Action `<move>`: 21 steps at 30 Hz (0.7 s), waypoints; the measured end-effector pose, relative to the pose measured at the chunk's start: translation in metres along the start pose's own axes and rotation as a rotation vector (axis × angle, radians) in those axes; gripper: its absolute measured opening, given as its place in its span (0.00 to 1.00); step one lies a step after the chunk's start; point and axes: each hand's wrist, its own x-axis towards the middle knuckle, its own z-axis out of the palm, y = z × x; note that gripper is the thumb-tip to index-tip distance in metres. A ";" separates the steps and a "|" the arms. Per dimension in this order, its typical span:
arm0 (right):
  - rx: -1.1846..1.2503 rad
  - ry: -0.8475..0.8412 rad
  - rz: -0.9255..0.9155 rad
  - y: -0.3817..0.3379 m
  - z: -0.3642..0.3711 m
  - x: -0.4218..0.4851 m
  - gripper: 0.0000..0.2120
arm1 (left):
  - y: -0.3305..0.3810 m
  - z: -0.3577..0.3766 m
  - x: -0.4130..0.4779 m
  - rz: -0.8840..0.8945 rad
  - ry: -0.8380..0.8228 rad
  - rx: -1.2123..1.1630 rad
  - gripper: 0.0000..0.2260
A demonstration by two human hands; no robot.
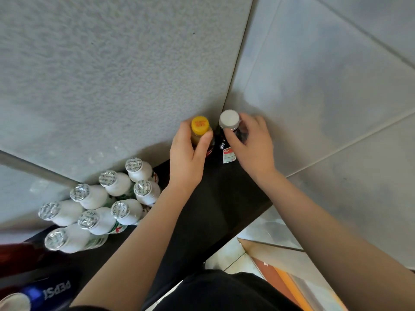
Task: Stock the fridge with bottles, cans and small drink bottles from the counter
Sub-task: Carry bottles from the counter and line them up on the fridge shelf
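Two bottles stand in the far corner of the black counter (208,212), where two grey walls meet. My left hand (187,158) grips the yellow-capped bottle (199,125) round its neck. Beside it on the right, my right hand (252,144) curls round the dark bottle with the white cap (229,119). Both bottles are upright and nearly touching. To the left, several small white drink bottles (116,199) with foil lids stand in a cluster on the counter.
A blue Pepsi bottle (50,292) lies at the bottom left, with a dark red item (20,257) above it. The grey textured wall (112,75) is close behind the bottles. Tiled floor and an orange-edged object (287,281) show at the lower right.
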 end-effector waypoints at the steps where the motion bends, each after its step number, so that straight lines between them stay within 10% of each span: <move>1: 0.001 -0.009 -0.020 0.000 0.003 -0.001 0.18 | -0.001 -0.005 -0.004 -0.023 0.045 -0.016 0.09; 12: -0.318 -0.234 -0.351 -0.014 0.043 0.002 0.21 | 0.000 -0.055 -0.079 -0.129 0.236 -0.090 0.13; 21: 0.072 -0.159 -0.042 -0.001 0.034 -0.004 0.16 | 0.039 -0.077 -0.120 -0.105 0.295 -0.189 0.12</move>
